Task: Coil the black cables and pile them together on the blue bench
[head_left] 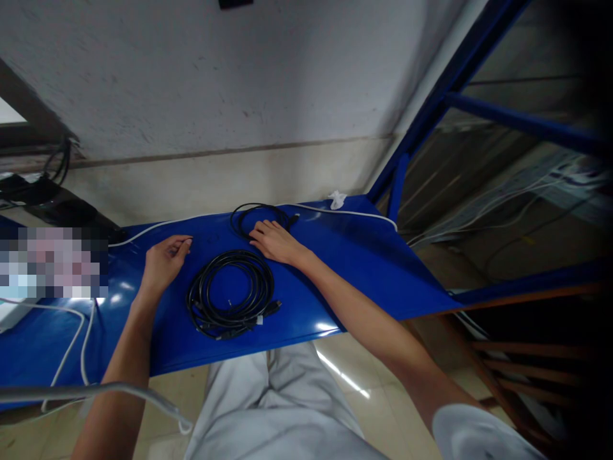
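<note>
In the head view, your left hand [165,259] had its fingers pinched narrow, contents unclear; your right hand [278,243] rested at the smaller cable loop [253,204], far side, grip unclear. The larger black coil [264,281] lay nearer on the blue table [373,275].

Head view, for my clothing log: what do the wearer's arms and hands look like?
Left hand and right hand are ungloved, with no watch visible. Both forearms are bare. The right sleeve is pale and short; no left sleeve is in view.
</note>
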`<act>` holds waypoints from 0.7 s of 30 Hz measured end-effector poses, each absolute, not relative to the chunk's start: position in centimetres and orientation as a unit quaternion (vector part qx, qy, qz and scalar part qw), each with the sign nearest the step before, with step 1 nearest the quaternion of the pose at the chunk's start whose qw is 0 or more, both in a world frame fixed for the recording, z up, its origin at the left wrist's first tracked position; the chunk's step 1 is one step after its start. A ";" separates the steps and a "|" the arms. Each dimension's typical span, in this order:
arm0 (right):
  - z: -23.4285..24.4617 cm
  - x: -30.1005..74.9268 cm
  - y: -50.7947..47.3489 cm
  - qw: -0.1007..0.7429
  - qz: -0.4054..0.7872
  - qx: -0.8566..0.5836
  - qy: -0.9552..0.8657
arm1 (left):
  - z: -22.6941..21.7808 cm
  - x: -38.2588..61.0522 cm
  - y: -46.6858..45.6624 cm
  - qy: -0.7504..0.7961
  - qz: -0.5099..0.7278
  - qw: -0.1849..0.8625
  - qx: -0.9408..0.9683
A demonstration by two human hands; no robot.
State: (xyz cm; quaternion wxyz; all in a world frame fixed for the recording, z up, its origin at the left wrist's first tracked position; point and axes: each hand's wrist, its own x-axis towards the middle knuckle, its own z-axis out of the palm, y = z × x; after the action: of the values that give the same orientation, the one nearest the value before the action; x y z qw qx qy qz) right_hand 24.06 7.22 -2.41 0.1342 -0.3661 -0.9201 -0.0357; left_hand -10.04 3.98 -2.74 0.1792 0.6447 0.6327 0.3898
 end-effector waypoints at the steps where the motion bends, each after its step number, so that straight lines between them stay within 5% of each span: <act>1: -2.4 24.1 7.2 0.135 -0.030 -0.362 -0.922 | -2.7 -10.0 3.9 0.635 0.389 0.163 0.647; 7: -2.7 24.3 7.5 0.170 0.007 -0.350 -0.921 | -1.1 -7.5 3.8 0.603 0.462 0.164 0.629; 11: -3.1 23.8 7.7 0.315 0.102 -0.345 -0.878 | 1.0 -3.2 4.7 0.548 0.466 0.248 0.649; 15: -3.2 23.0 8.0 0.485 0.320 -0.301 -0.756 | 2.6 1.6 6.7 0.472 0.455 0.370 0.659; 21: -3.3 23.3 9.1 0.568 0.470 -0.288 -0.611 | 2.6 4.9 9.0 0.434 0.474 0.463 0.610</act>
State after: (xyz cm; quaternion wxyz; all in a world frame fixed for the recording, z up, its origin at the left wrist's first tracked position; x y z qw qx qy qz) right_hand 23.31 9.11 -3.30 0.5679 -0.2885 -0.6107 0.4704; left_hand 4.88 8.98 2.63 0.4630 0.6104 0.4339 0.4741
